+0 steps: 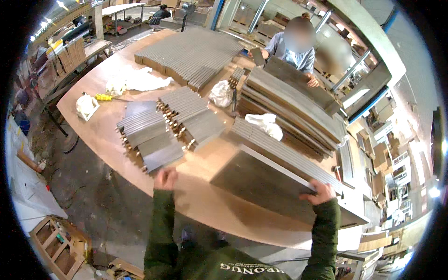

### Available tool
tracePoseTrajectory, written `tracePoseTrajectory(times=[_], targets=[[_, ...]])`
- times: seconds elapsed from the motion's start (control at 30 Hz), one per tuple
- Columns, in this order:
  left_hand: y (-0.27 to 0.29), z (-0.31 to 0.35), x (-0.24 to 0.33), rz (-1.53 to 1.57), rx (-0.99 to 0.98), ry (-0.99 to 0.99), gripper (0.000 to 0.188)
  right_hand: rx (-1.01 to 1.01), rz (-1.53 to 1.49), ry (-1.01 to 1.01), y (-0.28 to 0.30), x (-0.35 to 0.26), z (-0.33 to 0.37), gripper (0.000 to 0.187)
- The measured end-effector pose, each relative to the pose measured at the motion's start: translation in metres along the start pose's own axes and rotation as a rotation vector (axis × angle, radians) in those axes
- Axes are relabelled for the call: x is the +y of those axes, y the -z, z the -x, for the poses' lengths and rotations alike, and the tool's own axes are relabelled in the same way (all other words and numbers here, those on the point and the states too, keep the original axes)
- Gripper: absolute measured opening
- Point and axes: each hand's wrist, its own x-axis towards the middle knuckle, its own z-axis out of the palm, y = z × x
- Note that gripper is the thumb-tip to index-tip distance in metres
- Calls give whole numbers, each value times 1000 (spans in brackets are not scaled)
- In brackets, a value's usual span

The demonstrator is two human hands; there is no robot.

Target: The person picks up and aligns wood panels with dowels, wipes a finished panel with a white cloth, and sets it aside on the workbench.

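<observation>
My right hand (pixel 322 192) grips the upper edge of a long grey panel (pixel 261 179), which stands tilted on its long side near the table's front right. My left hand (pixel 165 178) hovers at the table's front edge, beside the nearest of the short grey boards (pixel 161 150); motion smears its fingers. Those boards lie overlapped in two rows, with small brass-coloured pegs (pixel 175 125) jutting from their ends. Just behind the panel rests a row of long grey boards (pixel 284 144) set on edge.
Across the wooden table (pixel 88 88) a co-worker (pixel 291 49) holds a grey panel (pixel 298 79) and a small piece. Stacked panels (pixel 289 107) stand between us. A large batch of grey strips (pixel 191 53), white cloths (pixel 140 80) and a yellow-handled screwdriver (pixel 103 97) lie farther left.
</observation>
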Motion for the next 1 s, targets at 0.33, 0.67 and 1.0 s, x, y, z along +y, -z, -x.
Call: tracePoseTrajectory(times=[0.33,0.67,1.0], targets=[[-48,-35,12,-54,-128,-235,20,-65,-138,-208,-15,50,28,30],[-356,-210,21,-1215,-908,-548,53,200,-130,-88,-27,65,27,24],[-309,-303,-25,-1181,-854,-533,53,212,-467,139,-27,60,27,32]])
